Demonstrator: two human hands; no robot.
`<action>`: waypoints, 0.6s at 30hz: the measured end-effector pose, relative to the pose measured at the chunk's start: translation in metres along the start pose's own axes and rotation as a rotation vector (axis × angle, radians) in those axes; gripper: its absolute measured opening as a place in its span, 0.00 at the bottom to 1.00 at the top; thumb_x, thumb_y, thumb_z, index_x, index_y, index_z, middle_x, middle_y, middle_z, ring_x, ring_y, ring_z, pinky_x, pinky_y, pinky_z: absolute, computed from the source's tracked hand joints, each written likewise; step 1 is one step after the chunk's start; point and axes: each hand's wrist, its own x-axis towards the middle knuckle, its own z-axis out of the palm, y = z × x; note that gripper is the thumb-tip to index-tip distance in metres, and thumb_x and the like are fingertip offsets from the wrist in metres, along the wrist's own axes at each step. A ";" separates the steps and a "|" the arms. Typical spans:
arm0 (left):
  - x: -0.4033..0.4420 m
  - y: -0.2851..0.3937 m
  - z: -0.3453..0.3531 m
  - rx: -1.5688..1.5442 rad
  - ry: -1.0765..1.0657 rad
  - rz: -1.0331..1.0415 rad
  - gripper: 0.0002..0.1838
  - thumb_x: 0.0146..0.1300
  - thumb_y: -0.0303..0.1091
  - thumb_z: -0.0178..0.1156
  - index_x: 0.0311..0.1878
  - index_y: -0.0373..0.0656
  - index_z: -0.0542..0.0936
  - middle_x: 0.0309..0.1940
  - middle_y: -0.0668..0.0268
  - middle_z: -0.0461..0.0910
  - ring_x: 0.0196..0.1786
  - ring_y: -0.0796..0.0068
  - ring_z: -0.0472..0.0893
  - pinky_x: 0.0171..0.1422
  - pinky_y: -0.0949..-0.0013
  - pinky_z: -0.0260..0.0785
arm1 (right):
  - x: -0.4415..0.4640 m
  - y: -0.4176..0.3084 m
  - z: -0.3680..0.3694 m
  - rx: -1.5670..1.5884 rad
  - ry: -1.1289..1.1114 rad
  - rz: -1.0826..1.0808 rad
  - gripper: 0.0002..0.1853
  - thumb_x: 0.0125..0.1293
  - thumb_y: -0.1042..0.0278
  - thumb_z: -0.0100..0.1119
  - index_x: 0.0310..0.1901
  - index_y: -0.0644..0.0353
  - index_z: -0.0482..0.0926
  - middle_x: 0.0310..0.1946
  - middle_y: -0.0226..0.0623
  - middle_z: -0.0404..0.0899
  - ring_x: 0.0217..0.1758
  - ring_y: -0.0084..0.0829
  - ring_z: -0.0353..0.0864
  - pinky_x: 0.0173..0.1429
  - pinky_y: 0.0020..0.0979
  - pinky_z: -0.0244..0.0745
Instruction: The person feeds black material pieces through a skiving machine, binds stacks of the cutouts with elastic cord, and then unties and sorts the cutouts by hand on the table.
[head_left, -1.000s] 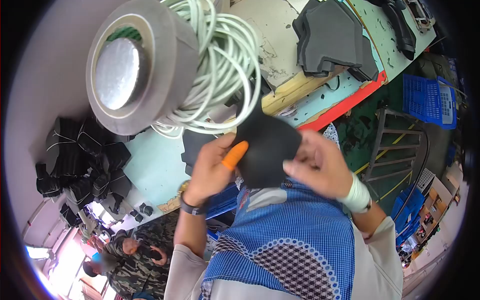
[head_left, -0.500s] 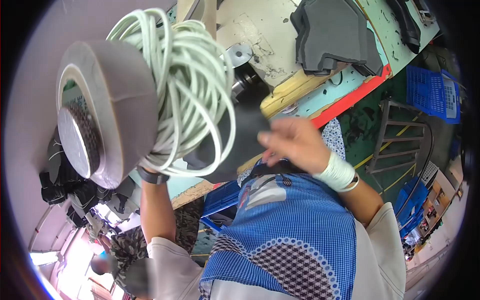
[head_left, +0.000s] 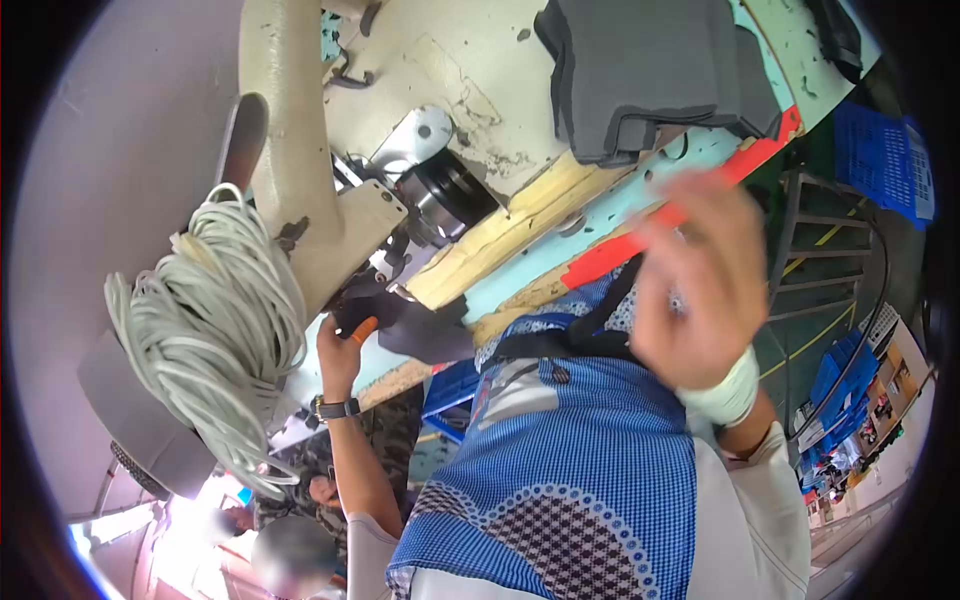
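My left hand point(head_left: 340, 355), with an orange cover on one finger, is closed on a dark grey sheet piece point(head_left: 425, 330) below the machine head. The hand hides part of the piece's left end. Just above it is the beige machine arm point(head_left: 290, 150), with a metal bracket and a shiny black and silver cylinder point(head_left: 440, 195). My right hand point(head_left: 705, 280) is raised in front of the apron, away from the machine. Motion blurs it, but its thumb and fingers look apart, with nothing seen between them. A white band wraps that wrist.
Stacked dark grey cut pieces point(head_left: 650, 85) lie on the worktop. A yellowish padded edge point(head_left: 530, 230) runs along its front. A coil of white cord point(head_left: 210, 340) hangs at left. Behind are a blue crate point(head_left: 885, 160), a metal rack point(head_left: 820, 250) and another person in camouflage clothing point(head_left: 375, 450).
My view has shifted, so the cord coil sits lower left and the machine head shows. My left hand has come into sight on the grey piece. The right hand has lifted away to the right.
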 end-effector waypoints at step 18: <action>-0.002 0.148 -0.045 -0.489 -0.673 -0.254 0.06 0.67 0.27 0.54 0.35 0.35 0.71 0.21 0.51 0.80 0.16 0.66 0.80 0.16 0.71 0.72 | -0.018 -0.016 0.059 1.506 -0.869 1.135 0.15 0.67 0.68 0.56 0.45 0.75 0.75 0.36 0.42 0.80 0.29 0.27 0.83 0.33 0.26 0.81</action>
